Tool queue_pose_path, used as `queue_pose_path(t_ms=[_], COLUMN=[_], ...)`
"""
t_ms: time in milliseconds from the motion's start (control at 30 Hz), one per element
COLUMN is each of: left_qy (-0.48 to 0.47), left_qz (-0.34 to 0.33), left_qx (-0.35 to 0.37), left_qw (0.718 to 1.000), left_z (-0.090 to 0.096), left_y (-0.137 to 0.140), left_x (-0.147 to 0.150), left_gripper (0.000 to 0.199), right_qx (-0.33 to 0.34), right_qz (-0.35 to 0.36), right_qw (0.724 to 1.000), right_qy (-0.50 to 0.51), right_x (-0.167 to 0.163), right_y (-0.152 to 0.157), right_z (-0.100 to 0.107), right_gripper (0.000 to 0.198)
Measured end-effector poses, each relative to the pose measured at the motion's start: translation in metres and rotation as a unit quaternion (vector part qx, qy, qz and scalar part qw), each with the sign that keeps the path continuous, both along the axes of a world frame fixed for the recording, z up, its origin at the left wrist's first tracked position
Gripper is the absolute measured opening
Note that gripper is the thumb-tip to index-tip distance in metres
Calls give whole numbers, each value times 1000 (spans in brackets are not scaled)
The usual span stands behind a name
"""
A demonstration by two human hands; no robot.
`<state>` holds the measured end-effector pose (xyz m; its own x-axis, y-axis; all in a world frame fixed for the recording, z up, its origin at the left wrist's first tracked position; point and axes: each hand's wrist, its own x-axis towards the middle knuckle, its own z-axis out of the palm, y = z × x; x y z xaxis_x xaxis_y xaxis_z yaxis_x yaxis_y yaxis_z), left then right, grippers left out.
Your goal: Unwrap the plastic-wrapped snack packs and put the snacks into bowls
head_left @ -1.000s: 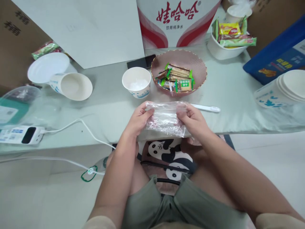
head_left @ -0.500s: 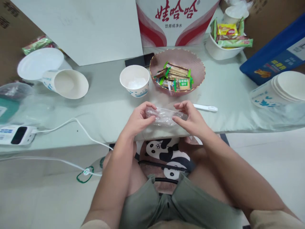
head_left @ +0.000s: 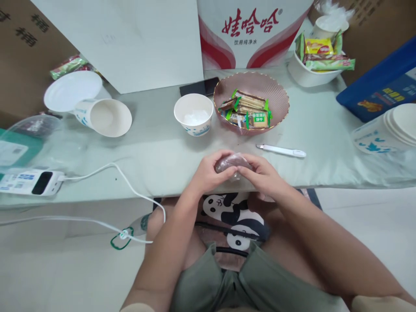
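Between my two hands is a crumpled piece of clear plastic wrap [head_left: 232,162], held at the table's front edge. My left hand [head_left: 209,172] curls around its left side, thumb on top. From the other side my right hand [head_left: 264,173] grips it, and the two thumbs nearly meet. A white utility knife [head_left: 284,151] lies to the right, beyond my right hand. Farther back stand an upright paper cup [head_left: 195,125] and a pink ribbed bowl [head_left: 278,93] with several wrapped biscuits [head_left: 251,104] in it.
A tipped paper cup [head_left: 110,118] and a power strip [head_left: 42,183] with a white cable are on the left. Stacked paper cups [head_left: 373,136], a blue package [head_left: 373,86] and a white snack tub [head_left: 312,73] stand right. A dark phone [head_left: 195,88] lies behind.
My hands have come closer together, squeezing the plastic wrap into a smaller bundle. The knife now shows whole, no longer partly covered by my right hand. The view has shifted slightly left.
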<state>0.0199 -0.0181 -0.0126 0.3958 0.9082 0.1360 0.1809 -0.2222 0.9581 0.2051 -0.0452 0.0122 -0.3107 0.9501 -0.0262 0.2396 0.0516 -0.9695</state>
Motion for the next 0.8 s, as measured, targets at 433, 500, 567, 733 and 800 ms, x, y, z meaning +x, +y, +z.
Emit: queue_pose_path(t_ms=[433,500,567,733,800], left_qy=[-170,-198,-213,-229,-237], left_qz=[237,282,296,304,314], left_qx=[-47,-47,-54,-56,-60], left_qw=[955,938,930,923,917], left_z=[5,4,5,10,11], left_y=[12,13,13,11,11], left_x=[-20,-28,-36,-57,-63], left_gripper=[24,21,17,11,10], right_qx=[51,78,119,253,310], right_qz=[-169,-213,-246,-258,-227], right_qw=[984,974,962,926,904], right_qy=[10,11,-4,-108,-187], right_x=[-30,-38,-44,-58,-68], right_y=[16,15,13,21,42], right_z=[-4,-5,-5,19,40], right_gripper=[18,17,17,12,11])
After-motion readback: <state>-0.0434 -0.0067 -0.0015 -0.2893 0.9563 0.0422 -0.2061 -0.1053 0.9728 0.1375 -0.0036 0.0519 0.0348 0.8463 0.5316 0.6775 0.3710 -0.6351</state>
